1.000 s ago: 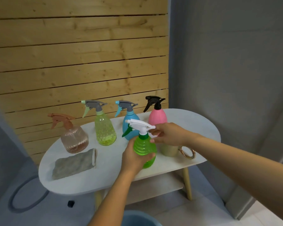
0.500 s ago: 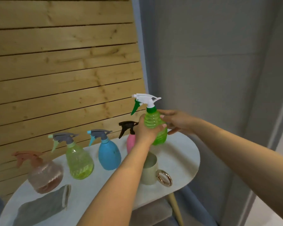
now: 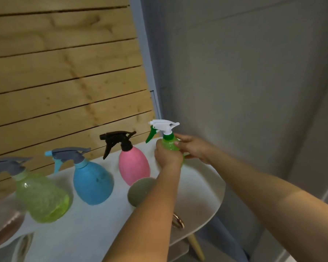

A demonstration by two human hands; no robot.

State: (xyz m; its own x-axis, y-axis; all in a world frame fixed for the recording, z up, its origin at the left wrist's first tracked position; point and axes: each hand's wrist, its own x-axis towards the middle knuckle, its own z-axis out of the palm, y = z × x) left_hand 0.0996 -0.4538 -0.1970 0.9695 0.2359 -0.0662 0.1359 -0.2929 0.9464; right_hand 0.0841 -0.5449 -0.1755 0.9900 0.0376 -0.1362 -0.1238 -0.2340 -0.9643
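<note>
My left hand gripping the green spray bottle upright, my right hand holding it below the neck, at the worktop's far right edge, pink bottle just beside

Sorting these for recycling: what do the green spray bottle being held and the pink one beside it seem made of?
The green spray bottle looks like glossy translucent plastic: ribbed, light shows through it, with a white trigger head. The pink bottle seems opaque plastic with a matte finish: even colour, only soft sheen, though blur leaves that open.
</note>
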